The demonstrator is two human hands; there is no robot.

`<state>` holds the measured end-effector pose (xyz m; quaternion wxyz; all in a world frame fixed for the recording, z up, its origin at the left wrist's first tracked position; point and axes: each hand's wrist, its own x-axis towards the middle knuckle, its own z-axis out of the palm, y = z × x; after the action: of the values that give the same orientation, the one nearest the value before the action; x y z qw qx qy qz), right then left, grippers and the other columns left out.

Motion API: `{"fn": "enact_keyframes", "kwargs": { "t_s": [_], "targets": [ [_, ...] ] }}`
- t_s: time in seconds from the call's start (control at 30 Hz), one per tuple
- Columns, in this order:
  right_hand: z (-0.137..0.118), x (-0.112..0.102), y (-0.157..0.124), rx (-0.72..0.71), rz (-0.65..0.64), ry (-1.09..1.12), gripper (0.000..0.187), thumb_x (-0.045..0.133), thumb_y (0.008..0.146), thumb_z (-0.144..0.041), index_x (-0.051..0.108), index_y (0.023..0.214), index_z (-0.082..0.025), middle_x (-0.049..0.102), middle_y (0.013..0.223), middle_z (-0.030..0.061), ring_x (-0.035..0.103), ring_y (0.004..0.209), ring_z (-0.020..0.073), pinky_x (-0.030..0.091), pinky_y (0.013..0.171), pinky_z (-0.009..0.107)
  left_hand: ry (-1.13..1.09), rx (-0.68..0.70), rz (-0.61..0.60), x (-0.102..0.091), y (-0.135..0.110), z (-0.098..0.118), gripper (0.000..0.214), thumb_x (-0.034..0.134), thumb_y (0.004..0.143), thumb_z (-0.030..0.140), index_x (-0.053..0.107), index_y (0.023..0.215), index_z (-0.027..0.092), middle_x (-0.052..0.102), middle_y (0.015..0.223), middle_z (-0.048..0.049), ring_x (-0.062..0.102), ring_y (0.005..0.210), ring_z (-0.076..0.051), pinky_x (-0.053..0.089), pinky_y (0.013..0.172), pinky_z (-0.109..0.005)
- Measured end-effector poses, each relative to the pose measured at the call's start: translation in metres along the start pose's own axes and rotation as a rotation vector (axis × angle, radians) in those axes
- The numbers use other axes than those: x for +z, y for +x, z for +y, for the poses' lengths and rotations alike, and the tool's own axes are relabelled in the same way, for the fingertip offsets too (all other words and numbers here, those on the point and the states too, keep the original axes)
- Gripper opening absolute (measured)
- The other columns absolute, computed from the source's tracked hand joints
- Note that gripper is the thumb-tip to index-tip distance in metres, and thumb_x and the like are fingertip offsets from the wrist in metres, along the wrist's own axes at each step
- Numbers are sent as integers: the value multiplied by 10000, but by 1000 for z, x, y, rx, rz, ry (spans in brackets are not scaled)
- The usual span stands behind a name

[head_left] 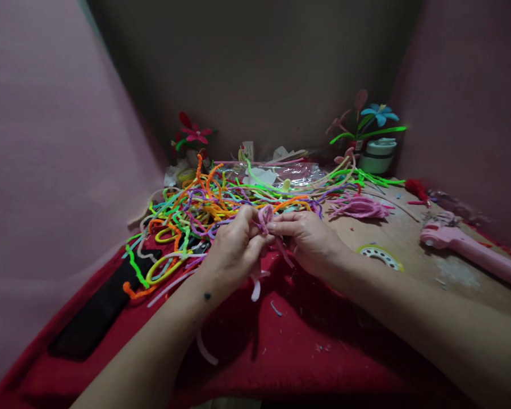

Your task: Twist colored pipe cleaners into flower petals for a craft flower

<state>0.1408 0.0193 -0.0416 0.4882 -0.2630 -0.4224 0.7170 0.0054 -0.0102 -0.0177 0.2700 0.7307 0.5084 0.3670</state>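
Note:
Both hands meet over the red cloth, closed on a pink pipe cleaner (266, 215) bent into a loop. My left hand (238, 241) grips it from the left, with its fingers curled and pale pink ends hanging below. From the right, my right hand (309, 236) pinches the same piece between thumb and forefinger. One pink end slants down between the hands. Just behind them spreads a tangled heap of coloured pipe cleaners (204, 204), in orange, green, yellow and purple. The fingers partly hide how the pink piece is twisted.
Right of my hands lie a bundle of pink pipe cleaners (360, 207), a yellow-rimmed tape roll (381, 257) and a pink handled tool (472, 244). At left is a black flat object (104, 309). Pipe-cleaner flowers (380, 115) and a pale green container (378, 156) stand at the back. Pink walls flank the table.

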Motion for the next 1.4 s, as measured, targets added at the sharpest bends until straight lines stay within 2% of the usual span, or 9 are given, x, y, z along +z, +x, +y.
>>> {"fn": "enact_keyframes", "kwargs": {
  "t_s": [0.17,0.23,0.43,0.6,0.73,0.97,1.1,1.23,1.4],
  "targets": [
    [-5,0,1,70,-24,17,56,623,563,-115,596,517,-130,566,525,11,504,505,111,385,540,260,-331,-43,-136,-1,2,-2,109,483,818,217,381,856,212,498,535,85,438,359,-70,356,366,-178],
    [-6,1,1,82,-8,50,56,624,561,-112,589,521,-129,565,538,15,508,538,118,402,570,268,-390,-32,-139,-1,4,-2,86,471,827,219,394,862,204,499,540,81,425,367,-62,353,365,-169],
    [-7,3,2,84,56,119,64,604,547,-59,591,527,-119,539,546,2,467,551,91,371,566,238,-362,-93,-39,-1,6,-3,183,570,799,326,451,815,187,365,463,106,310,368,-35,267,358,-136],
    [-9,1,3,50,68,115,55,599,543,-84,584,521,-132,515,518,-11,442,531,94,347,543,247,-318,-71,-43,-1,8,-6,218,579,788,368,489,809,170,456,583,63,377,462,-48,314,430,-159],
    [-10,0,2,-37,78,2,61,640,529,-129,580,517,-132,516,522,-10,442,522,98,338,539,259,-216,-47,-12,1,9,-8,224,629,744,352,544,797,152,476,586,52,380,487,-54,291,442,-164],
    [-11,4,-2,-68,173,-104,9,577,552,-141,579,553,-149,527,514,-14,466,503,109,359,530,269,-181,-60,20,5,9,-4,265,567,784,388,618,763,129,515,607,23,367,490,-60,294,448,-177],
    [-9,2,-1,-73,133,-110,35,575,573,-140,560,543,-152,496,504,-26,440,497,99,352,519,258,-234,-88,-18,4,9,-4,290,556,786,408,623,736,130,514,609,19,344,480,-56,275,431,-173],
    [-7,-3,3,-94,69,-95,84,612,609,-182,566,549,-146,507,516,-20,406,464,85,319,488,251,-295,-130,-83,2,7,1,275,571,772,411,628,733,144,413,492,53,274,416,-49,233,391,-172],
    [-4,-6,4,-89,-3,-84,160,656,648,-239,571,553,-143,505,514,-14,437,483,90,316,496,250,-393,-168,-128,1,6,2,259,575,773,399,592,677,159,333,451,67,237,389,-48,209,367,-171]
  ]
}}
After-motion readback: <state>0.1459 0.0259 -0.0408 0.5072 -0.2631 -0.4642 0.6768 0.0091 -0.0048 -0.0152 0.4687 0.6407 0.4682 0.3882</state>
